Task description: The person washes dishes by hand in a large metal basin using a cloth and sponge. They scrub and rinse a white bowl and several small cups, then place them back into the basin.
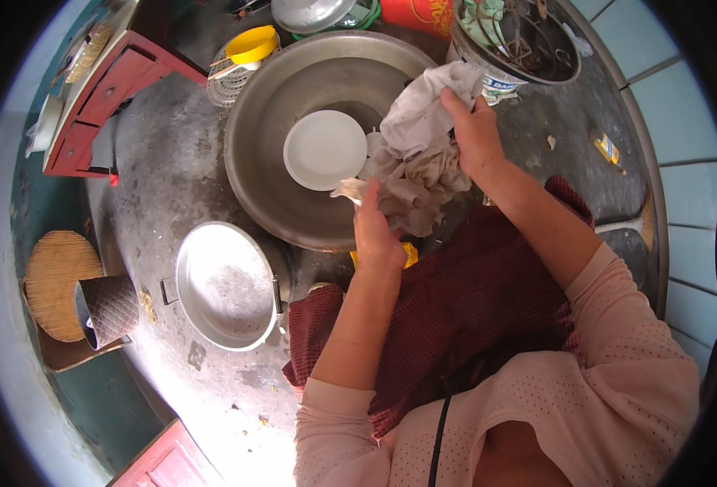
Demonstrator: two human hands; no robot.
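A crumpled greyish-white cloth hangs between my two hands over the right side of a large metal basin. My right hand grips its upper part, thumb on top. My left hand pinches a lower corner near the basin's front rim. Inside the basin, left of the cloth, sits a round white plate. Small white pieces of dishware show beside it, partly hidden by the cloth. Below my left hand, a yellow packet is partly covered by the hand.
A two-handled metal pan stands on the concrete floor at left. Behind the basin are a yellow strainer and a metal lid. A bucket holding cluttered items stands at back right. A red cabinet and patterned bin line the left.
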